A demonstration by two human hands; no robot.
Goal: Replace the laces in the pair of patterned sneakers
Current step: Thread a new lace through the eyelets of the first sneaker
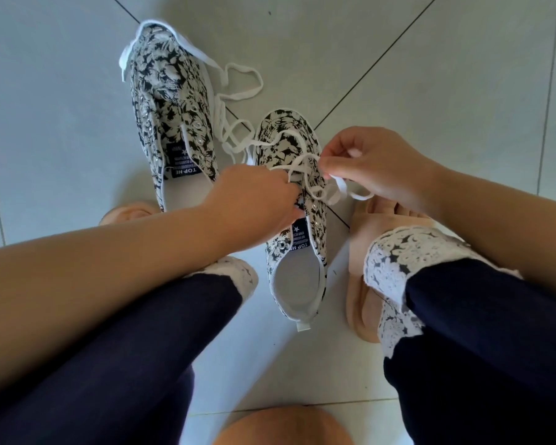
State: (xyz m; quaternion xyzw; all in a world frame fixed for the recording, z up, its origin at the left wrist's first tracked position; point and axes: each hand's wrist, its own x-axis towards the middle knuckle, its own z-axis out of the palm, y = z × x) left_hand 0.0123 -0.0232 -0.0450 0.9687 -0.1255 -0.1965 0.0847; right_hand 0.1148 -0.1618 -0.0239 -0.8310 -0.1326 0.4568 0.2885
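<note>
Down on the tiled floor [430,91] we go, and the near sneaker [289,252] sits dead centre, toe pointing away from the person, black-and-white floral print, heel opening gaping toward the camera. The left hand [257,194] comes in from the left of that sneaker, fingers curled tight against its eyelet row, gripping the upper there. The right hand [379,168] is on the sneaker's right side, thumb and forefinger pinching the white lace [302,162], which crosses over the tongue in loose loops and spills off to the right, toward the pinching hand.

Beyond the near sneaker and to its left lies the far sneaker [170,101], same print, toe also pointing away, eyelets bare on the side we can see. A loose lace [241,81] curls on the floor just beyond the near sneaker's toe (whether it joins the one being pinched, I cannot tell).

Right of the near sneaker, a pink slipper [358,252] on a foot; dark leggings [142,348] with a white lace cuff [408,252] frame it on both sides.
</note>
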